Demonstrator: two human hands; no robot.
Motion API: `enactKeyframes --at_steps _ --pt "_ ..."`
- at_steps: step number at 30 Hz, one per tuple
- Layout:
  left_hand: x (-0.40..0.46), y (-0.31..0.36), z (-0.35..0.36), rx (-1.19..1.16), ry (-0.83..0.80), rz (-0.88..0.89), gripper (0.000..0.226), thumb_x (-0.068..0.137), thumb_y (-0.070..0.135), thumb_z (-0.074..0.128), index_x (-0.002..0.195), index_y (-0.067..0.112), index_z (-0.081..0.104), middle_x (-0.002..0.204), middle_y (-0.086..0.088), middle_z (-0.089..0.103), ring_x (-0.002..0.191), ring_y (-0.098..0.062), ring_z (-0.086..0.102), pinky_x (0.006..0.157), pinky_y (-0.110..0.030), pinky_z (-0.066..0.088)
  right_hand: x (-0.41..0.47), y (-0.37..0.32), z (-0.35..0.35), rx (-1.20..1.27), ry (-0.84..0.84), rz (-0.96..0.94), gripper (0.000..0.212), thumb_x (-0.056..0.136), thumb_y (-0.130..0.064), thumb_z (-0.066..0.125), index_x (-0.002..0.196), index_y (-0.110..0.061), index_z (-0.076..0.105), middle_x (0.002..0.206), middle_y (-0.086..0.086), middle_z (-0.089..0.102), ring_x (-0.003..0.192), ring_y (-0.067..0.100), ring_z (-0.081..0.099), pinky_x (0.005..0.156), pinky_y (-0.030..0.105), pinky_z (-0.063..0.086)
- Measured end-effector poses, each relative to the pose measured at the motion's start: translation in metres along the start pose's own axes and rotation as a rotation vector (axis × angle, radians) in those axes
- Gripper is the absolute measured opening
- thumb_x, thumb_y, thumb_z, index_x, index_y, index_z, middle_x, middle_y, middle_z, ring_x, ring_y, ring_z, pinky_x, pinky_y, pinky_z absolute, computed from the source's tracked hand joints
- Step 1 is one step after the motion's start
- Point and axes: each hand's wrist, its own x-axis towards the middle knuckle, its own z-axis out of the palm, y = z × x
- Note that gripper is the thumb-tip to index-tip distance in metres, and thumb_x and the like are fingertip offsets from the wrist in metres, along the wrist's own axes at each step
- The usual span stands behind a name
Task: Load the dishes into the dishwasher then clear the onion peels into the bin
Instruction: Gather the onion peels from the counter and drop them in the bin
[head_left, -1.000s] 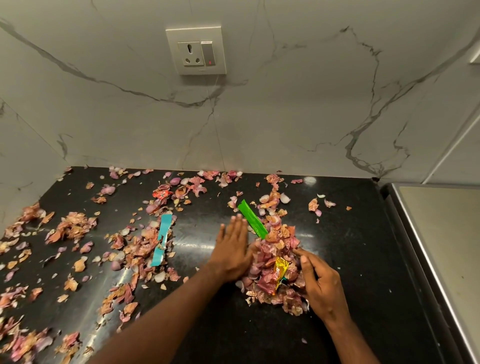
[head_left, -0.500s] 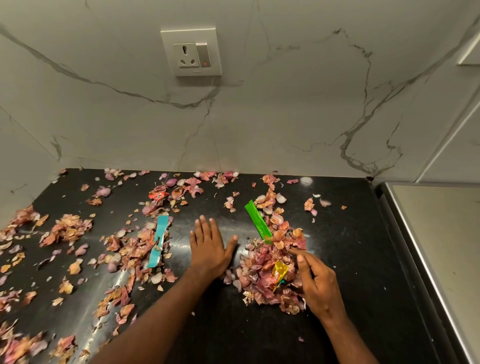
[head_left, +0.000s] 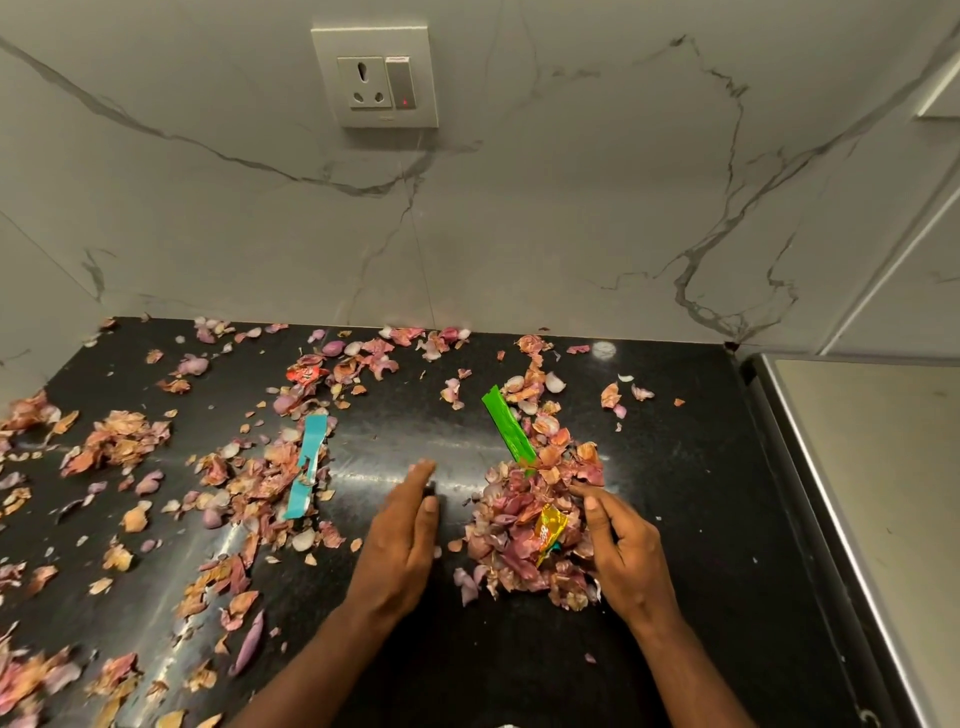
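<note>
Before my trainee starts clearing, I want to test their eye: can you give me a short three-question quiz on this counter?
1. True or false: the green wrapper lies partly in the peel pile.
2. Which hand touches the pile?
3. What colour is the strip among the loose peels on the left: A teal, B red, C white?

Key:
1. True.
2. The right hand; the left hand stands apart, fingers straight.
3. A.

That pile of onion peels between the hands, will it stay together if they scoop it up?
Probably not all of it. The pile of onion peels is made of thin, curled, separate flakes, so they look very light and loose; some would likely slip out between the left hand and right hand. On the glossy black counter they should slide easily when pushed.
</note>
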Motion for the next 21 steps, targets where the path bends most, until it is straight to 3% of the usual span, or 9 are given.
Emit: enactKeyframes --at_steps 4,6,9,11,13,15,17,19,21 --pt "-0.034 -0.013 0.009 0.543 -0.157 -0.06 0.097 0.088 0.082 -0.015 0.162 0.019 -0.022 0.167 0.0 -0.035 0.152 -0.01 -0.036 0.13 -0.042 -0.009 -0.001 0.002 -0.001 -0.003 -0.007 0.003 0.032 0.11 -0.033 0.048 0.133 -0.029 0.069 0.13 -0.019 0.068 0.125 -0.001 0.06 0.102 0.039 0.055" --pt "-0.045 -0.005 0.022 0.652 -0.231 -0.054 0.099 0.084 0.082 -0.023 0.156 0.015 -0.031 0.161 -0.004 -0.045 0.148 -0.015 -0.043 0.127 -0.041 -0.015 0.0 0.001 0.0 -0.008 -0.007 0.002 0.031 0.11 -0.033 0.048 0.134 -0.029 0.068 0.13 -0.019 0.067 0.125 0.0 0.06 0.102 0.04 0.056" --pt "-0.038 0.017 0.046 0.621 -0.234 -0.004 0.097 0.086 0.08 -0.023 0.157 0.014 -0.03 0.16 -0.004 -0.046 0.148 -0.015 -0.043 0.128 -0.042 -0.015 0.0 0.001 0.001 -0.023 -0.002 -0.006 0.031 0.11 -0.031 0.049 0.134 -0.03 0.068 0.13 -0.02 0.067 0.125 0.002 0.061 0.102 0.041 0.056" --pt "-0.026 0.032 0.061 0.51 -0.221 0.037 0.092 0.093 0.079 -0.011 0.16 0.018 -0.025 0.165 -0.001 -0.039 0.151 -0.011 -0.038 0.13 -0.042 -0.011 -0.001 0.0 0.001 -0.034 0.002 -0.002 0.03 0.11 -0.029 0.049 0.134 -0.03 0.068 0.13 -0.019 0.067 0.125 0.001 0.061 0.102 0.04 0.056" --pt "-0.015 0.049 0.071 0.252 -0.203 0.071 0.085 0.1 0.077 0.007 0.164 0.027 -0.015 0.172 0.005 -0.02 0.156 -0.004 -0.023 0.131 -0.039 -0.002 -0.002 -0.002 0.001 -0.036 0.016 0.007 0.03 0.109 -0.024 0.052 0.134 -0.03 0.068 0.13 -0.019 0.067 0.123 0.0 0.061 0.101 0.04 0.056" --pt "-0.006 0.066 0.07 -0.127 -0.184 0.034 0.073 0.103 0.072 0.02 0.165 0.041 -0.004 0.173 0.01 0.014 0.158 -0.003 0.01 0.129 -0.035 0.021 -0.002 -0.005 0.001 -0.032 0.043 0.024 0.037 0.105 -0.01 0.055 0.134 -0.029 0.068 0.13 -0.02 0.066 0.123 -0.001 0.061 0.103 0.04 0.056" --pt "0.002 0.079 0.064 -0.362 -0.1 -0.018 0.062 0.106 0.063 0.027 0.163 0.046 0.013 0.151 0.027 0.042 0.139 0.008 0.044 0.11 -0.017 0.042 -0.003 -0.006 0.0 -0.006 0.07 0.076 0.052 0.097 0.003 0.055 0.135 -0.03 0.067 0.13 -0.02 0.067 0.123 -0.002 0.061 0.104 0.04 0.055" --pt "0.01 0.078 0.057 -0.437 0.034 0.003 0.047 0.111 0.036 0.036 0.159 0.037 0.034 0.143 0.03 0.045 0.128 0.018 0.048 0.102 -0.008 0.045 -0.002 -0.007 -0.003 0.036 0.107 0.143 0.061 0.092 0.008 0.054 0.134 -0.033 0.067 0.13 -0.021 0.067 0.122 -0.001 0.063 0.104 0.041 0.056" --pt "0.021 0.067 0.048 -0.444 0.1 0.03 0.055 0.106 0.0 0.043 0.152 0.029 0.047 0.147 0.018 0.053 0.133 0.011 0.05 0.108 -0.011 0.043 0.0 -0.009 -0.005 0.098 0.144 0.184 0.063 0.092 0.011 0.055 0.134 -0.035 0.066 0.13 -0.018 0.068 0.121 -0.001 0.064 0.105 0.037 0.056"
